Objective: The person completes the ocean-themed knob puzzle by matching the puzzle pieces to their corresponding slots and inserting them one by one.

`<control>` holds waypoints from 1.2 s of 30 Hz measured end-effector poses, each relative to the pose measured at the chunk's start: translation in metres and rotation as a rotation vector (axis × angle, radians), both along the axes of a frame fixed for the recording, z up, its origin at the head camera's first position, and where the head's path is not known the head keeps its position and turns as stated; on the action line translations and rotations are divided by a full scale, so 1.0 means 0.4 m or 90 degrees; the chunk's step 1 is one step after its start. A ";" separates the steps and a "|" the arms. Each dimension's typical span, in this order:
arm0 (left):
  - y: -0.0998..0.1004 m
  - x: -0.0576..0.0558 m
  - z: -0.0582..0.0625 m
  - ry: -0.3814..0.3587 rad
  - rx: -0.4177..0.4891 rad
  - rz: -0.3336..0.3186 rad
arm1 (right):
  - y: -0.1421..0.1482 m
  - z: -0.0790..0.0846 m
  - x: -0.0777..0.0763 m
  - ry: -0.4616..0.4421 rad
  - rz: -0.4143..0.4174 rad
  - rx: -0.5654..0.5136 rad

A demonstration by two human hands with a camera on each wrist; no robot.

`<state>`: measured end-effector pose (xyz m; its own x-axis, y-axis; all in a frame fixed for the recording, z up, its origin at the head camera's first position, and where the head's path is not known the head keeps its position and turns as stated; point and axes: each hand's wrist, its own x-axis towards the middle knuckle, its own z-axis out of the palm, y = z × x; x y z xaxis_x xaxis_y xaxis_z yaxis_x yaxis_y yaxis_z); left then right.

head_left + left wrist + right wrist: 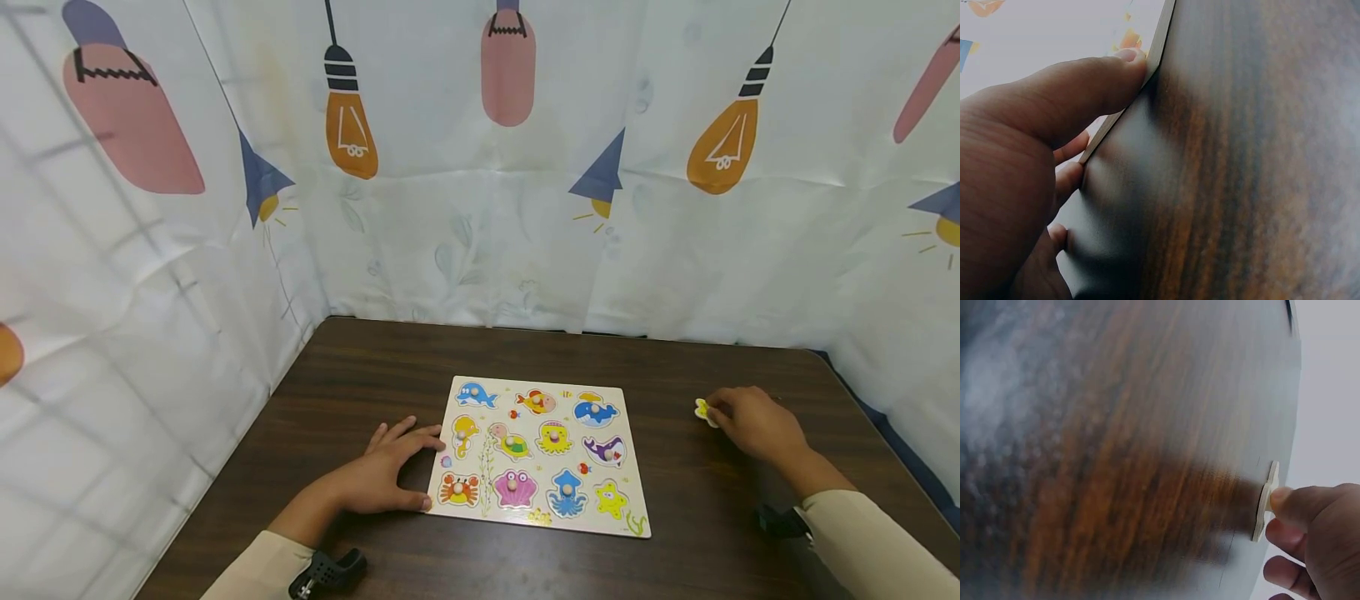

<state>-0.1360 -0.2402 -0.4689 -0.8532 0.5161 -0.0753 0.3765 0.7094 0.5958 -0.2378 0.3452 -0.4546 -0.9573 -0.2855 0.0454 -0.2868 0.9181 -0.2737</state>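
A wooden peg puzzle board (pixel 555 531) with sea animals lies on the dark table. My left hand (pixel 378 473) rests at its left side, fingers spread, thumb (pixel 1100 84) against the near-left corner and fingertips at the edge. Off to the right, my right hand (pixel 761 425) pinches a small yellow starfish puzzle piece (pixel 702 410), partly hidden by the fingers. The right wrist view shows this piece (pixel 1264 506) edge-on, close over the tabletop, thumb and finger at its middle. On the board, the yellow star picture (pixel 611 499) shows no knob.
Knobbed pieces sit in the board, among them a crab (pixel 458 489), a pink shell (pixel 515 489) and a blue squid (pixel 567 493). Brown table (pixel 375 358) surrounds the board. A printed white curtain (pixel 480 250) hangs behind the table and along its left side.
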 end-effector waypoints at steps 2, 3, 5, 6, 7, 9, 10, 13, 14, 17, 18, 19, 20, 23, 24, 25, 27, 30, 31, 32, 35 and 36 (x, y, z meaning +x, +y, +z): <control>0.000 0.000 -0.001 0.002 0.000 -0.002 | -0.001 -0.002 0.002 0.004 0.007 -0.007; 0.000 0.000 -0.001 0.003 0.000 -0.003 | -0.001 -0.002 0.003 0.009 0.012 -0.011; 0.000 0.000 -0.001 0.003 0.003 -0.004 | -0.003 -0.003 0.004 0.018 0.022 -0.015; 0.000 0.000 -0.001 0.003 0.002 -0.004 | -0.003 -0.004 0.004 0.023 0.028 -0.018; 0.000 0.000 -0.001 0.003 0.001 -0.003 | -0.004 -0.005 0.005 0.027 0.034 -0.019; 0.000 0.001 -0.001 0.002 -0.002 -0.001 | -0.006 -0.004 0.005 0.031 0.039 -0.017; 0.000 0.001 -0.001 0.002 -0.001 -0.001 | -0.006 -0.004 0.005 0.029 0.038 -0.014; 0.000 0.001 -0.001 0.001 -0.004 -0.001 | -0.005 -0.002 0.008 0.017 0.028 -0.007; 0.000 0.001 -0.002 0.000 -0.003 -0.001 | -0.004 0.000 0.009 0.012 0.023 -0.007; 0.000 0.001 -0.001 -0.001 0.001 -0.004 | -0.003 0.002 0.013 0.002 0.017 -0.010; 0.000 0.000 -0.001 -0.001 0.001 -0.004 | -0.004 0.002 0.015 0.001 0.018 -0.012; -0.001 0.000 -0.001 0.000 0.002 -0.004 | -0.004 0.002 0.016 0.002 0.020 -0.013; -0.001 0.000 0.000 0.001 0.002 -0.004 | -0.004 0.002 0.017 0.005 0.024 -0.015; 0.000 -0.001 0.001 0.002 0.000 -0.003 | -0.008 -0.001 0.022 0.016 0.036 -0.021; 0.000 -0.001 0.000 0.002 -0.002 -0.002 | -0.010 -0.002 0.024 0.018 0.042 -0.023; 0.001 -0.001 0.000 0.002 -0.004 -0.002 | -0.012 -0.003 0.026 0.022 0.050 -0.025; 0.001 -0.002 0.000 0.001 -0.006 -0.002 | -0.020 -0.006 0.031 0.031 0.066 -0.029; 0.001 -0.002 0.001 0.001 -0.003 -0.001 | -0.037 -0.010 0.042 0.044 0.089 -0.026; 0.001 -0.002 0.001 0.001 -0.003 -0.001 | -0.044 -0.011 0.047 0.046 0.094 -0.026; 0.002 -0.001 0.001 0.000 -0.001 0.000 | -0.051 -0.012 0.053 0.049 0.099 -0.024; 0.002 -0.001 0.003 0.000 -0.002 0.001 | -0.074 -0.013 0.072 0.050 0.105 -0.021; 0.002 -0.001 0.002 -0.001 -0.002 0.001 | -0.082 -0.012 0.079 0.046 0.105 -0.023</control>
